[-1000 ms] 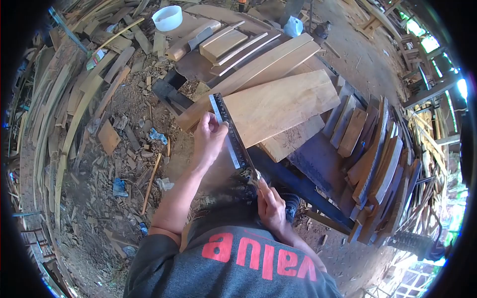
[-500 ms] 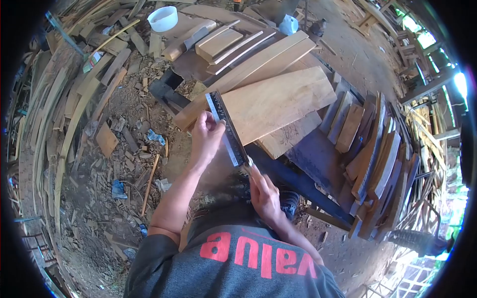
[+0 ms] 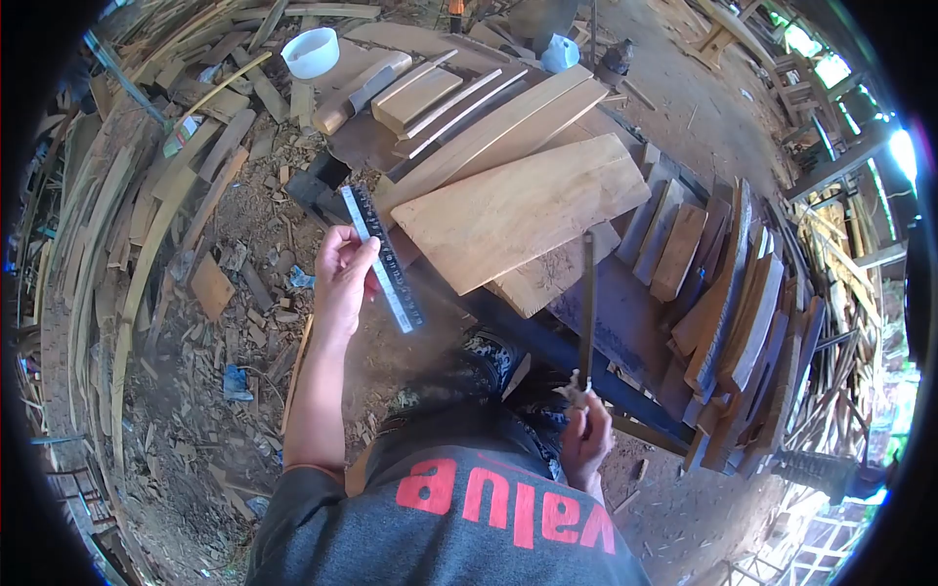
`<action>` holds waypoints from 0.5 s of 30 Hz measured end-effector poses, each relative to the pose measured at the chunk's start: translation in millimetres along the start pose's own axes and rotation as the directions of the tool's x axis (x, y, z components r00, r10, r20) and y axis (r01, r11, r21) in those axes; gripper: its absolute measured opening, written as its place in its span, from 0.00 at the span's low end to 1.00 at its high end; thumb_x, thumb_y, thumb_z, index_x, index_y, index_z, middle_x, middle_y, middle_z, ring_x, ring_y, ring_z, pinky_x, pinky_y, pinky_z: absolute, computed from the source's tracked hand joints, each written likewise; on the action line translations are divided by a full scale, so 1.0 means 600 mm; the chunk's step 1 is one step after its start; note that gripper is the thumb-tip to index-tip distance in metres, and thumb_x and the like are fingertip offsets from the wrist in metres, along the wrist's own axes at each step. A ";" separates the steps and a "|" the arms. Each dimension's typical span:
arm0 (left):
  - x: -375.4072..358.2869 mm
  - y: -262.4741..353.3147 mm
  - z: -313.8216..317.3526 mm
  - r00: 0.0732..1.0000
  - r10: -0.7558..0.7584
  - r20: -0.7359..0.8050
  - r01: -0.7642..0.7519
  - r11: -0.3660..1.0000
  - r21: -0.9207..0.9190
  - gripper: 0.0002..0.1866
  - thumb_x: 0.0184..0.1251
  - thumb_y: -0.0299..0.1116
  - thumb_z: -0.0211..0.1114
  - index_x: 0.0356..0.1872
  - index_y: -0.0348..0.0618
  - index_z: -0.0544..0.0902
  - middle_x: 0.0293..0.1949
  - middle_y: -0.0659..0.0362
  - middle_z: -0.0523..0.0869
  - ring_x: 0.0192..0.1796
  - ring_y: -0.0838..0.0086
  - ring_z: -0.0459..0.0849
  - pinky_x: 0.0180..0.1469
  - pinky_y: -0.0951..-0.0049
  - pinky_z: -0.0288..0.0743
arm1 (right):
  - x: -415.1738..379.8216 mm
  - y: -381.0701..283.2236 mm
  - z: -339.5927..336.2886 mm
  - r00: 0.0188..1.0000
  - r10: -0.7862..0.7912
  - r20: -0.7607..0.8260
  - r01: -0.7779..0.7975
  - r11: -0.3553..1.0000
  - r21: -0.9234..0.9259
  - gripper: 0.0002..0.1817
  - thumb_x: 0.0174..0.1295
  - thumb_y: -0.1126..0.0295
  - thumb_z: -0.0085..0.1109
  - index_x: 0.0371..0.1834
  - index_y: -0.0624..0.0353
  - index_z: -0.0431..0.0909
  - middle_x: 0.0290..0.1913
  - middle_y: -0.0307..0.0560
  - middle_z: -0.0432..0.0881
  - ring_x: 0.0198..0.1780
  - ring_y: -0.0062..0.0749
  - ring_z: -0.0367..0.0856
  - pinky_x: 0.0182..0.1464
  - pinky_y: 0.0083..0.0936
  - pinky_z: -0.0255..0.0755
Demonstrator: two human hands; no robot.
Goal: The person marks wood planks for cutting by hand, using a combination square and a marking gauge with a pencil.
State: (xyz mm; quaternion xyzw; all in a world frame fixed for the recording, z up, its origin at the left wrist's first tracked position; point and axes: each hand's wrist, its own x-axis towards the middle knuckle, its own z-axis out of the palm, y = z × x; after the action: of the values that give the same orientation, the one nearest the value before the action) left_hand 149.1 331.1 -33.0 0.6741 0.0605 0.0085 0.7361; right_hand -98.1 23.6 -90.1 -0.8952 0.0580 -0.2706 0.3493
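My left hand [image 3: 347,278] pinches a ruler [image 3: 396,288] with a white edge and a dark numbered strip, tilted in the air left of the board. Closed around the lower end of a long, thin, dark metal strip [image 3: 587,303] is my right hand [image 3: 586,438]. That strip stands nearly upright in view, with pale, ragged material just above my fingers; its exact kind is not clear. In front of me, a wide, pale wooden board [image 3: 523,210] lies slanted across other timber. Part of another board [image 3: 557,269] shows beneath its near edge.
Long planks [image 3: 498,132] and shorter cut pieces lie behind the board. Several curved wooden pieces [image 3: 747,317] are stacked at right. A white tub [image 3: 310,53] stands at the back. Scraps and chips [image 3: 215,391] litter the ground at left, beside stacked strips [image 3: 127,225].
My left hand has drawn the ruler leftward, off the board's end. My right hand has moved right and down, away from the ruler, and the dark strip now shows along its length.
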 end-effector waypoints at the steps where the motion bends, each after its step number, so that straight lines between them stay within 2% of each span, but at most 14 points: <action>1: 0.003 -0.001 -0.004 1.000 0.009 -0.001 -0.009 1.000 0.007 0.08 0.74 0.33 0.65 0.41 0.45 0.74 0.25 0.66 0.83 0.18 0.87 0.77 0.16 0.86 0.64 | 0.002 0.012 0.001 0.998 0.040 -0.045 -0.042 0.999 -0.026 0.16 0.73 0.74 0.54 0.62 0.65 0.74 0.33 0.45 0.86 0.25 0.18 0.80 0.28 0.18 0.73; 2: 0.005 -0.002 -0.007 1.000 -0.001 -0.022 0.001 1.000 0.016 0.08 0.74 0.33 0.65 0.41 0.45 0.74 0.25 0.66 0.83 0.18 0.87 0.76 0.16 0.86 0.64 | 0.004 0.022 0.002 0.993 0.100 -0.059 -0.100 0.995 -0.003 0.16 0.73 0.74 0.54 0.61 0.64 0.74 0.30 0.41 0.84 0.23 0.14 0.74 0.25 0.15 0.68; 3: 0.007 -0.003 -0.009 0.999 -0.010 -0.043 0.011 1.000 0.024 0.08 0.74 0.33 0.65 0.42 0.45 0.74 0.25 0.66 0.83 0.18 0.87 0.76 0.16 0.86 0.63 | 0.012 0.017 -0.005 0.966 0.258 -0.023 -0.256 0.964 0.068 0.16 0.71 0.74 0.57 0.60 0.67 0.76 0.43 0.57 0.87 0.39 0.36 0.89 0.42 0.28 0.81; 7: 0.008 -0.003 -0.007 1.000 -0.014 -0.023 0.015 0.999 0.041 0.09 0.73 0.33 0.66 0.42 0.45 0.74 0.25 0.67 0.82 0.19 0.88 0.76 0.16 0.86 0.63 | 0.062 0.029 -0.010 0.981 0.187 -0.058 -0.185 0.982 0.038 0.16 0.72 0.74 0.57 0.60 0.66 0.75 0.39 0.52 0.87 0.36 0.30 0.88 0.39 0.26 0.80; 10: 0.005 -0.010 0.010 0.999 -0.045 -0.029 0.045 0.999 0.025 0.08 0.73 0.33 0.66 0.42 0.46 0.75 0.28 0.65 0.84 0.19 0.87 0.76 0.16 0.86 0.62 | 0.098 0.023 -0.012 0.971 0.238 -0.034 -0.233 0.964 0.126 0.16 0.72 0.74 0.57 0.60 0.65 0.75 0.34 0.46 0.86 0.30 0.20 0.82 0.34 0.19 0.76; 11: 0.004 -0.012 0.017 0.998 -0.055 -0.026 0.056 0.998 0.032 0.08 0.73 0.33 0.66 0.43 0.46 0.75 0.28 0.65 0.84 0.20 0.87 0.76 0.16 0.87 0.63 | 0.110 0.011 -0.012 0.972 0.231 -0.032 -0.226 0.966 0.130 0.16 0.72 0.74 0.57 0.60 0.65 0.75 0.34 0.46 0.86 0.30 0.20 0.82 0.34 0.19 0.76; 13: 0.002 -0.019 0.035 0.998 -0.054 0.010 0.053 0.997 0.059 0.10 0.72 0.35 0.67 0.43 0.45 0.75 0.32 0.63 0.86 0.23 0.87 0.77 0.17 0.87 0.65 | 0.138 -0.030 -0.003 0.919 0.382 0.098 -0.394 0.887 0.242 0.16 0.72 0.73 0.57 0.62 0.63 0.75 0.33 0.45 0.85 0.29 0.19 0.80 0.33 0.18 0.74; 14: 0.000 -0.021 0.047 0.999 -0.051 0.011 0.051 0.998 0.033 0.08 0.73 0.34 0.66 0.42 0.45 0.75 0.30 0.63 0.86 0.21 0.86 0.79 0.17 0.88 0.66 | 0.149 -0.037 0.005 0.947 0.287 0.144 -0.308 0.938 0.157 0.18 0.72 0.73 0.58 0.64 0.62 0.74 0.35 0.46 0.85 0.32 0.22 0.82 0.35 0.21 0.76; 15: -0.001 -0.023 0.059 0.999 -0.048 0.012 0.048 0.999 0.006 0.07 0.75 0.34 0.65 0.42 0.46 0.76 0.28 0.63 0.86 0.20 0.85 0.81 0.16 0.88 0.68 | 0.163 -0.058 0.016 0.958 0.222 0.181 -0.251 0.955 0.160 0.20 0.71 0.73 0.59 0.65 0.62 0.74 0.38 0.51 0.86 0.36 0.29 0.85 0.39 0.26 0.79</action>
State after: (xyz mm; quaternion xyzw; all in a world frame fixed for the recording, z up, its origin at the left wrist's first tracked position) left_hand 151.1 294.7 -43.9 0.6746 0.0722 -0.0136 0.7346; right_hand -13.4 26.6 -29.7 -0.8651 0.1117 -0.1577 0.4629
